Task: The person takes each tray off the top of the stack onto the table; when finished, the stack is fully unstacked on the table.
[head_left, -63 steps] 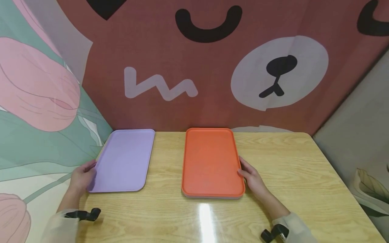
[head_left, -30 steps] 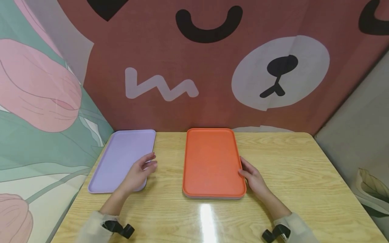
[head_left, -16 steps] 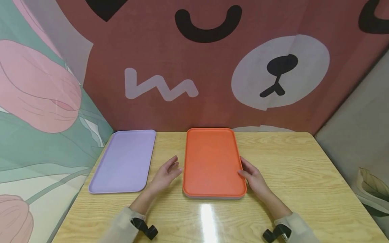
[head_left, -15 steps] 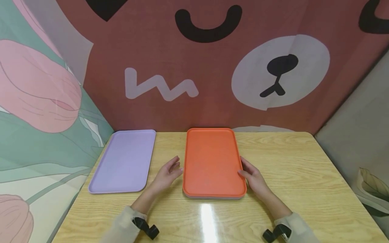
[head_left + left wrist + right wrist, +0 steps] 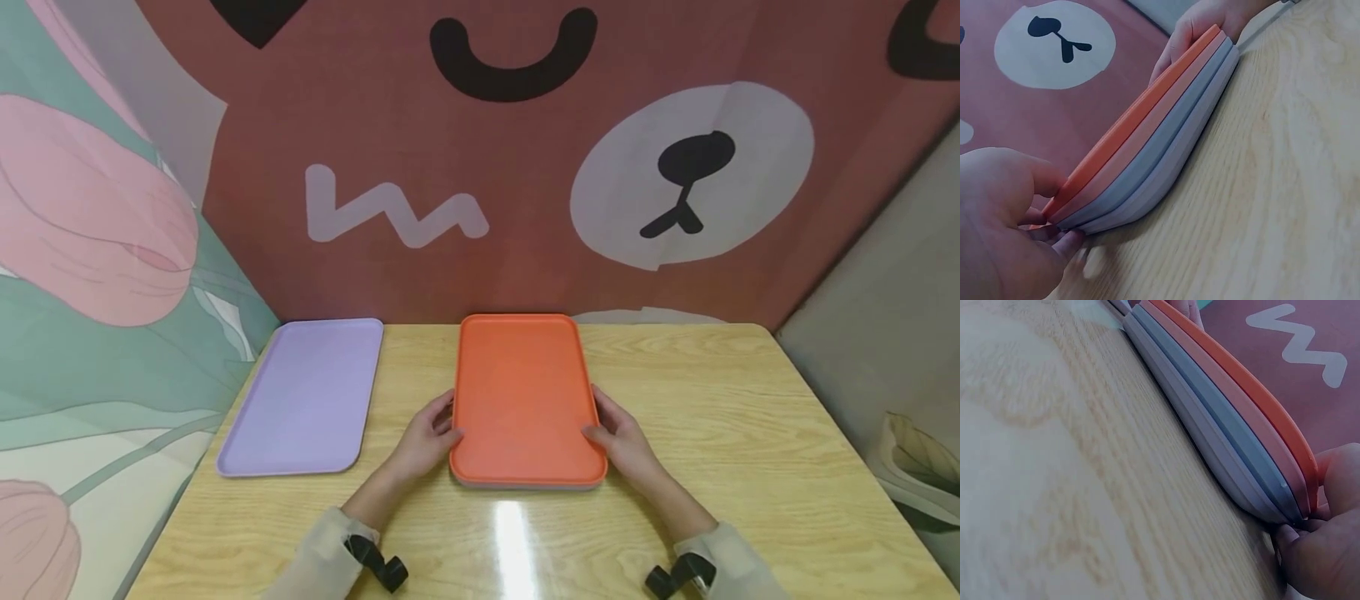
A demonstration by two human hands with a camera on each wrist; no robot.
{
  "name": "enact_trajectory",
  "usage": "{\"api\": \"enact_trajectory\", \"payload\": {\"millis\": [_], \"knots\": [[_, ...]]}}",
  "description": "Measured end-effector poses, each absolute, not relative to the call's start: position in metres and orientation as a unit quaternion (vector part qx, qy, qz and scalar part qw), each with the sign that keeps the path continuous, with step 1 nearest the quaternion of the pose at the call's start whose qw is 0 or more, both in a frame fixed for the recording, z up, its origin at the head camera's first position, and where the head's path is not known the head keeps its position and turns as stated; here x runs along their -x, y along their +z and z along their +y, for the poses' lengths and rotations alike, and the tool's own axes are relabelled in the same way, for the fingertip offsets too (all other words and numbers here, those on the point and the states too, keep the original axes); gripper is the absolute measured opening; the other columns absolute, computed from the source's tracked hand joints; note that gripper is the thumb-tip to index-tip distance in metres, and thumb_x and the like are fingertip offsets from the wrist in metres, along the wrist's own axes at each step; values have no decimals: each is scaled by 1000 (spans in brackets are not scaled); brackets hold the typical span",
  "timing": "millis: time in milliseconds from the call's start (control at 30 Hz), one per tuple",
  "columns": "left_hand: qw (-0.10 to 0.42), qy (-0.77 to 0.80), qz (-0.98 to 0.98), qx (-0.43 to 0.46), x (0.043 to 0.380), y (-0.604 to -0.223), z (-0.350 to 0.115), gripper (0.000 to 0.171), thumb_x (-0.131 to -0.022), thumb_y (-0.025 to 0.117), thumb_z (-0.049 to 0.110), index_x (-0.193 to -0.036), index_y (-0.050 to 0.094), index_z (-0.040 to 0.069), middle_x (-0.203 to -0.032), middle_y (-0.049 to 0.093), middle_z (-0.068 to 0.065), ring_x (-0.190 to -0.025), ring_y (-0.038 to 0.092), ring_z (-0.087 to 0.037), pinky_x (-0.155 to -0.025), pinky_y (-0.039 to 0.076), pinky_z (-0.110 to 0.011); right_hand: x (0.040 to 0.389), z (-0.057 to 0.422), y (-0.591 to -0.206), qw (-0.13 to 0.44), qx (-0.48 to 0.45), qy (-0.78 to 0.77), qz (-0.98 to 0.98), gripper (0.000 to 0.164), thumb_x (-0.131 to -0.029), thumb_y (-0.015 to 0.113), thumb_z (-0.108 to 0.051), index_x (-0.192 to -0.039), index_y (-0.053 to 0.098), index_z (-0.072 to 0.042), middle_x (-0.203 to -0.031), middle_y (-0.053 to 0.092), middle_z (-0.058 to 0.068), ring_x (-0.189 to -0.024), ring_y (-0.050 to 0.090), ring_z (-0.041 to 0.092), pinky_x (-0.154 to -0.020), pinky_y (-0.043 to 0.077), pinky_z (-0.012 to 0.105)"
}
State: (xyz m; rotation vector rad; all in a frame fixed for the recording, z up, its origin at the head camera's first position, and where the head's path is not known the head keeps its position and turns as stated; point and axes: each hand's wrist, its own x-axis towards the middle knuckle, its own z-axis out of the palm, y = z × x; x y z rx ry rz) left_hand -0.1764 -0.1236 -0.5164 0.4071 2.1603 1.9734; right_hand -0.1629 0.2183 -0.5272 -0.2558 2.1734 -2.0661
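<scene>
A stack of rectangular trays lies on the table, an orange tray point(image 5: 525, 400) on top. Below it the right wrist view shows a pink tray point(image 5: 1249, 425), a blue-grey tray point(image 5: 1224, 428) and pale lavender layers point(image 5: 1200, 430). My left hand point(image 5: 422, 442) holds the stack's left side, thumb on the orange rim and fingertips low against the edge. On the opposite side my right hand point(image 5: 632, 446) grips likewise, thumb over the rim. Most of its fingers are hidden beside the stack in the head view. A separate purple tray point(image 5: 307, 400) lies to the left.
The wooden table point(image 5: 712, 400) carries both the stack and the purple tray. Behind it hangs a cloth with a bear print point(image 5: 450, 283), and a floral cloth point(image 5: 97, 208) covers the left. A grey wall point(image 5: 885, 275) stands right.
My left hand has left the purple tray's left edge, crossed rightward over it, and taken hold of the stack's left side. My right hand stays at the stack's right side.
</scene>
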Motion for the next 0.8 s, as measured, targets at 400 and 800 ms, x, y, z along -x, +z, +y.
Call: {"api": "enact_trajectory", "payload": {"millis": [400,800], "knots": [[74,641,760,-77,178,-508,-162,67,-88,52,-19,-151,30,-16,-146,43,-37,-134,46,-48,-107,46,-43,176,177,-528,91,117,-675,723,76,-99,57,5,-161,13,2,-166,16,24,-151,18,38,-114,31,25],[88,585,801,-90,179,-494,-217,65,-92,48,-18,-151,20,-20,-148,34,-43,-137,40,-51,-107,46,-40,191,115,-528,89,137,-702,693,79,-93,55,15,-160,13,6,-165,17,26,-150,20,41,-116,30,44]]}}
